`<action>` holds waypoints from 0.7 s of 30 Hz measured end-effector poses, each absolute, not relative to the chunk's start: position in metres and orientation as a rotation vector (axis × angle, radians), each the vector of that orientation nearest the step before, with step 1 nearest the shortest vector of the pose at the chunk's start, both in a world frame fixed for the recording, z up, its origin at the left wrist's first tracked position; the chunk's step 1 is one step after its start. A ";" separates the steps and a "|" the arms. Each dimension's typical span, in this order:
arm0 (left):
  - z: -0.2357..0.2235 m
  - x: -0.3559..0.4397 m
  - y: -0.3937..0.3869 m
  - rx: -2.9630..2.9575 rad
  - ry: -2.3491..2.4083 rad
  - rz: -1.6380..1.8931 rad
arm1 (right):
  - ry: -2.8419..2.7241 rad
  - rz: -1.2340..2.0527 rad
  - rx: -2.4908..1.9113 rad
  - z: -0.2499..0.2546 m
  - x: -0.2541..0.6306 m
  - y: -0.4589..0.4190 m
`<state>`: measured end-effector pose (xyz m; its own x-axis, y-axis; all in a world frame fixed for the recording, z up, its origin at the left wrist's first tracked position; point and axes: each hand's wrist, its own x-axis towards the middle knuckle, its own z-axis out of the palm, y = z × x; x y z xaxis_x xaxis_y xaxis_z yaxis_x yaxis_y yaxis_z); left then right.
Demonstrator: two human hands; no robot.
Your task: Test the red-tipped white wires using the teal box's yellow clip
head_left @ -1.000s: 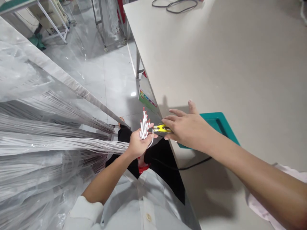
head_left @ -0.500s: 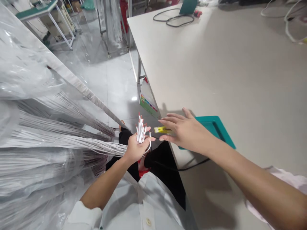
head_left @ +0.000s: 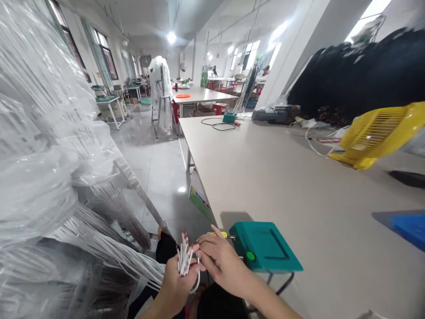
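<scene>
My left hand [head_left: 175, 279] is closed around a bundle of white wires [head_left: 184, 257], whose reddish-brown ends stick up out of the fist. One wire bends out to the right in a loop below the fingertips. My right hand [head_left: 226, 266] reaches across to that wire, its thumb and fingertips pinched near the wire's end; the exact contact is partly hidden. Just beyond the right hand stands a teal box-shaped device [head_left: 262, 243] with a green knob on its side. A yellow part [head_left: 219, 234] beside the device is partly covered by my right hand.
Plastic-wrapped bundles of white wires [head_left: 43, 177] hang on a rack at left. The long table [head_left: 282, 186] carries a second teal device [head_left: 229, 117] with a black cable, a yellow plastic fan-like piece [head_left: 375, 135] and a blue object [head_left: 410, 228]. A box [head_left: 199, 199] stands below the table edge.
The view has tilted up, showing more of the room. My right hand has moved from beside the yellow part to the bundle in my left hand, and its spread fingers have closed in.
</scene>
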<state>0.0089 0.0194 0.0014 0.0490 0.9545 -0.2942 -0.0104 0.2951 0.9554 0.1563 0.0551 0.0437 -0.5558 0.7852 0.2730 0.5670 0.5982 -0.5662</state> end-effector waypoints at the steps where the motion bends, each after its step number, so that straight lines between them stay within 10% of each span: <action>1: 0.003 0.006 0.017 1.004 1.307 0.975 | -2.306 0.587 -1.063 0.044 0.155 0.054; 21: 0.008 0.000 0.005 0.981 1.321 0.994 | -2.212 0.714 -1.103 0.030 0.159 0.051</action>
